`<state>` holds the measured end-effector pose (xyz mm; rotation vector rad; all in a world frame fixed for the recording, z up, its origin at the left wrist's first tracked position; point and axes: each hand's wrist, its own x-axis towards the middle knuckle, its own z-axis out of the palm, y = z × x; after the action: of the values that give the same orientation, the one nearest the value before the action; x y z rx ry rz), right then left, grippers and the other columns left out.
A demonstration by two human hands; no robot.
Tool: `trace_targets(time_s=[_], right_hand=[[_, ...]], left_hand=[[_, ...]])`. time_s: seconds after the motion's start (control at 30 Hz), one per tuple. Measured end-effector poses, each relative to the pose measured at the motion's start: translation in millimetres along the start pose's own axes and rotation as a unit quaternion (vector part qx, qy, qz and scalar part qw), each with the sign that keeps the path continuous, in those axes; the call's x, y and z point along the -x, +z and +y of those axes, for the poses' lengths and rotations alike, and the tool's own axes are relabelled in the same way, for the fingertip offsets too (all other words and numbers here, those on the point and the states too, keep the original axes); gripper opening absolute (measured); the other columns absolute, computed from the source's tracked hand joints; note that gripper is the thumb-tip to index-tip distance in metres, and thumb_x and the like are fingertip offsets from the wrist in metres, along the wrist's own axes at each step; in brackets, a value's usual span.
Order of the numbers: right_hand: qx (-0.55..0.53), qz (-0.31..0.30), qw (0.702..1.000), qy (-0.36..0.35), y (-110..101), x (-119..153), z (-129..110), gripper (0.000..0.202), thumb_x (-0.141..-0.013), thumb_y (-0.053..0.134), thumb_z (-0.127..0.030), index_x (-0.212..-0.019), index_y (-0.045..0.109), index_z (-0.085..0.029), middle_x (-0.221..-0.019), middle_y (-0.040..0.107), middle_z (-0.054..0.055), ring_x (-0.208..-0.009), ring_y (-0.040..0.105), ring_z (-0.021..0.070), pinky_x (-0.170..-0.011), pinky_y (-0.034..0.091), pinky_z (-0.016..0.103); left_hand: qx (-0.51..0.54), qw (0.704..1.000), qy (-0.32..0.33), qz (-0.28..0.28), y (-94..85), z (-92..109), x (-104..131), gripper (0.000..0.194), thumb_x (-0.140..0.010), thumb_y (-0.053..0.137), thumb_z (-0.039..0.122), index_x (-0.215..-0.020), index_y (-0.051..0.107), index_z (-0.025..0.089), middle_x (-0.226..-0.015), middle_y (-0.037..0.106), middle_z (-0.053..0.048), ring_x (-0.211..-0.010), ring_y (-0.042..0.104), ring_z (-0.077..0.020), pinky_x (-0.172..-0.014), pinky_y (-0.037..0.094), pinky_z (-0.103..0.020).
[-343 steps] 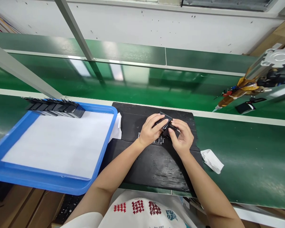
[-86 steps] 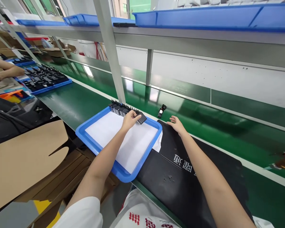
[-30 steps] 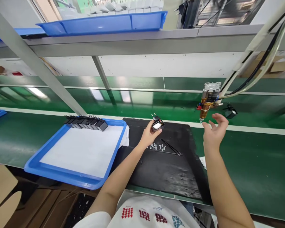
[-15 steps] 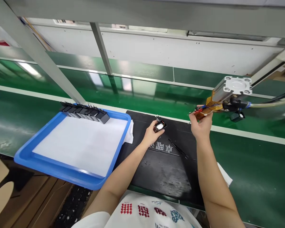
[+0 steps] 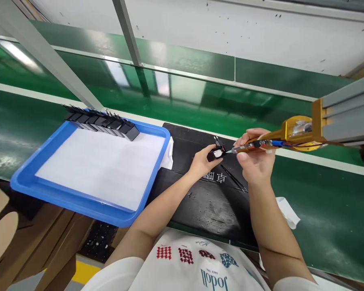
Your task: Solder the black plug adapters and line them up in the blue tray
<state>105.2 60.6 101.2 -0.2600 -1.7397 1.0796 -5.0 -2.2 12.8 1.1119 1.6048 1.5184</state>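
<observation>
My left hand (image 5: 201, 165) grips an open black plug adapter (image 5: 217, 153) between thumb and fingers. Two metal pins stick up from its far side, and a white part shows inside. In my right hand (image 5: 259, 161) is a dispensing gun (image 5: 297, 128) with a golden body, a large silver cylinder and a thin pale nozzle. Its nozzle points left at the adapter's right edge; whether they touch, I cannot tell. Black tweezers (image 5: 234, 178) lie on the black mat (image 5: 206, 214) just below both hands.
To the left stands a blue tray (image 5: 75, 212) lined with white sheet (image 5: 100, 169), with several black plug adapters (image 5: 101, 122) lined up along its far edge. White tissue (image 5: 288, 212) lies right of my right forearm. A grey post (image 5: 60, 68) slants down behind the tray.
My right hand has brought the dispensing gun left and down, so its nozzle is now at the adapter. The left hand has shifted slightly right with the adapter. The view has tilted downward.
</observation>
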Motion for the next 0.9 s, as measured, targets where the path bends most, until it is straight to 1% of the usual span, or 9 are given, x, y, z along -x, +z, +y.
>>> trace_targets(time_s=[0.1,0.2,0.3,0.43,0.53,0.73,0.83,0.9], right_hand=[[0.016,0.02,1.0,-0.001,2.9,0.5,1.8,0.042,-0.072,0.084,-0.029,-0.105,0.059,-0.033,-0.079,0.05,-0.004,-0.067,0.052,0.0132,-0.061,0.048,0.028],[0.022,0.035,0.999,0.006,5.1,2.2,1.8,0.042,-0.072,0.083,-0.022,-0.104,0.059,-0.034,-0.078,0.05,-0.005,-0.066,0.053,0.0125,-0.059,0.047,0.026],[0.031,0.041,0.999,0.003,5.7,4.0,0.9,0.036,-0.077,0.079,-0.024,-0.105,0.06,-0.035,-0.079,0.052,-0.004,-0.067,0.054,0.013,-0.058,0.047,0.026],[0.047,0.052,0.997,0.021,5.6,4.8,0.2,0.022,-0.085,0.071,-0.031,-0.104,0.062,-0.036,-0.078,0.051,-0.003,-0.066,0.054,0.0142,-0.058,0.046,0.029],[0.046,0.054,0.997,0.016,5.5,4.3,-0.6,0.022,-0.084,0.071,-0.031,-0.104,0.062,-0.036,-0.076,0.05,-0.003,-0.065,0.052,0.0144,-0.058,0.045,0.03],[0.037,0.034,0.999,0.014,6.1,3.5,-5.1,0.03,-0.079,0.076,-0.03,-0.104,0.062,-0.036,-0.08,0.05,-0.002,-0.066,0.053,0.0145,-0.061,0.047,0.031],[0.052,0.035,0.998,0.016,7.4,4.3,-6.2,0.029,-0.079,0.076,-0.035,-0.104,0.062,-0.037,-0.079,0.049,-0.002,-0.065,0.053,0.0155,-0.06,0.048,0.032],[0.051,0.042,0.998,0.02,8.9,4.8,-6.1,0.028,-0.079,0.076,-0.037,-0.103,0.061,-0.036,-0.08,0.05,-0.001,-0.066,0.054,0.0158,-0.061,0.05,0.033]], left_hand=[[0.008,1.0,0.004,-0.007,1.1,1.8,2.0,0.042,-0.072,0.078,0.02,-0.113,0.067,0.019,-0.109,0.075,-0.005,-0.098,0.07,-0.0211,-0.091,0.054,-0.033],[0.012,1.0,0.003,-0.006,2.1,4.0,3.5,0.042,-0.072,0.078,0.02,-0.113,0.067,0.019,-0.11,0.075,-0.004,-0.098,0.07,-0.0208,-0.092,0.054,-0.033],[0.009,1.0,-0.007,-0.002,2.8,5.9,4.5,0.043,-0.072,0.079,0.021,-0.113,0.068,0.02,-0.107,0.075,-0.003,-0.096,0.07,-0.0204,-0.09,0.054,-0.032],[0.004,1.0,-0.015,-0.003,2.6,7.1,5.4,0.044,-0.072,0.079,0.022,-0.115,0.068,0.021,-0.107,0.075,-0.003,-0.097,0.07,-0.0208,-0.091,0.054,-0.032],[-0.001,1.0,-0.023,-0.003,2.0,7.8,5.9,0.045,-0.072,0.079,0.023,-0.116,0.068,0.022,-0.106,0.075,-0.002,-0.097,0.07,-0.0215,-0.092,0.053,-0.033],[-0.006,0.999,-0.028,-0.015,1.2,6.5,5.1,0.047,-0.073,0.079,0.025,-0.118,0.067,0.021,-0.103,0.074,-0.003,-0.094,0.069,-0.0217,-0.088,0.052,-0.032],[-0.043,0.998,-0.028,-0.025,0.6,4.8,3.9,0.048,-0.075,0.078,0.03,-0.12,0.066,0.021,-0.1,0.073,-0.003,-0.09,0.067,-0.0228,-0.086,0.052,-0.034],[-0.076,0.997,-0.022,-0.026,0.5,4.0,2.9,0.046,-0.074,0.078,0.031,-0.118,0.066,0.022,-0.1,0.073,-0.003,-0.092,0.065,-0.0239,-0.086,0.051,-0.035]])
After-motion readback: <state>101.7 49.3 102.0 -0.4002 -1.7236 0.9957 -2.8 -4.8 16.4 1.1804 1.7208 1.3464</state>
